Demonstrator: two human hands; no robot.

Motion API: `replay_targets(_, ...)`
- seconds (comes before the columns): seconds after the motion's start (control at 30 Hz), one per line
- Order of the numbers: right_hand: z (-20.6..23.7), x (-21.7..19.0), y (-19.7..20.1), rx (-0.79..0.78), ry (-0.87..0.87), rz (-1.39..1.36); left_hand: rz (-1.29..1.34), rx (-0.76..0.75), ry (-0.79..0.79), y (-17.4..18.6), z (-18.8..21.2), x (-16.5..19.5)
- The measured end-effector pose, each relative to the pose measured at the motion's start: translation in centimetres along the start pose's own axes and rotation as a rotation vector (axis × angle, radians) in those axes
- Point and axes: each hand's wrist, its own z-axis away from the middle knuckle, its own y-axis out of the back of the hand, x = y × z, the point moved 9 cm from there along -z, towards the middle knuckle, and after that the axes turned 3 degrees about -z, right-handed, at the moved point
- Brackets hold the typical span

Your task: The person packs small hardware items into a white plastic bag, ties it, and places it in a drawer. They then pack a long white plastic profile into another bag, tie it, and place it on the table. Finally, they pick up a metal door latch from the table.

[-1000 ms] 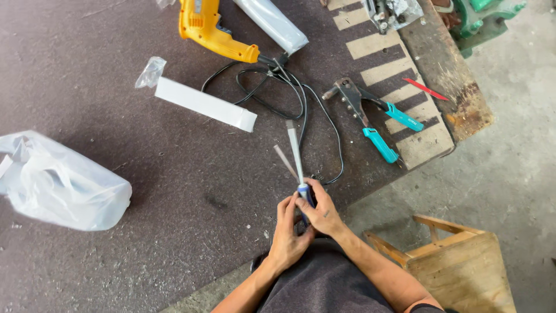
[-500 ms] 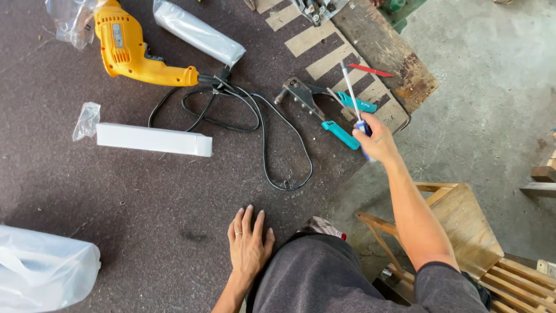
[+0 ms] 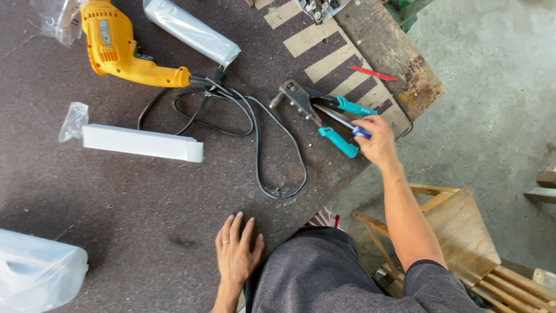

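A long white rectangular box (image 3: 142,143) lies flat on the left half of the dark workbench (image 3: 174,232). Just off its left end sits a small crumpled clear plastic bag (image 3: 73,120). A silvery-grey wrapped oblong package (image 3: 191,32) lies slanting near the far edge. Crinkled clear wrapping (image 3: 55,20) fills the far left corner, and a large translucent white plastic bag (image 3: 37,278) bulges at the near left corner.

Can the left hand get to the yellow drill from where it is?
Probably yes. The left hand lies flat and empty on the table. Between it and the yellow drill are only the black cord and a white bar, both low enough to reach over.
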Motion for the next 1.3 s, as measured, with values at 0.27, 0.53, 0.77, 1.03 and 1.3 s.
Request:
replay_targets(0.27, -8.0, 6.6, 4.2, 0.112, 0.077, -0.038, -0.056, 0.043, 0.081, -0.8, 0.1, -0.2)
replay_targets(0.53, -12.6, 12.6, 1.7, -0.036, -0.065, 0.327, -0.185, 0.237, 0.415, 0.4, 1.4, -2.3)
replay_targets(0.77, -11.2, 12.8, 2.4, 0.008, -0.006, 0.163, -0.192, 0.277, 0.422, 0.5, 1.6, -2.8)
replay_targets(1.03, -12.4, 12.7, 2.9, 0.069, 0.024, 0.148, -0.187, 0.312, 0.429, 1.5, 1.1, -2.6)
replay_targets(1.3, -5.5, 8.4, 1.6, -0.348, -0.134, -0.206, -0.107, 0.318, 0.411, 2.3, 0.5, -2.3)
